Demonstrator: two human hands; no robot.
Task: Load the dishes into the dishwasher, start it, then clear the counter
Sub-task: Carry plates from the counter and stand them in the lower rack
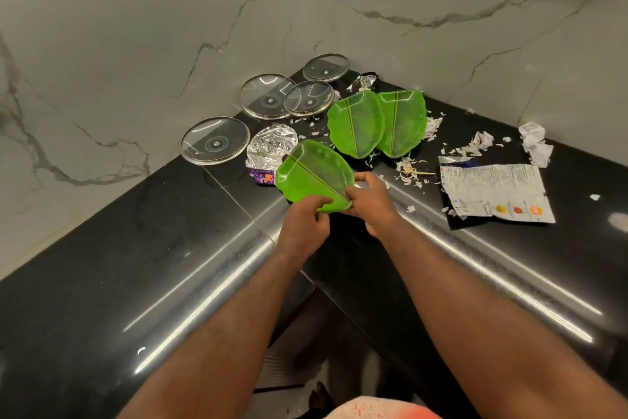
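A green leaf-shaped plate (311, 174) is tilted above the inner corner of the black counter (136, 231). My left hand (304, 226) grips its near edge from below, and my right hand (368, 202) pinches the same edge from the right. Two more green leaf plates (355, 123) (406, 123) lie overlapping behind it. Several glass lids lie flat near the wall: a large one at the left (215, 140), another large one (263, 100), a smaller one overlapping it (309, 98), and one at the back (326, 67).
Crumpled foil (272, 145) and a purple wrapper (261, 175) lie left of the held plate. A flattened printed packet (496, 191), crumpled paper (535, 143), more foil (365, 80) and scattered peel scraps (407, 168) litter the right counter. Marble walls enclose the corner.
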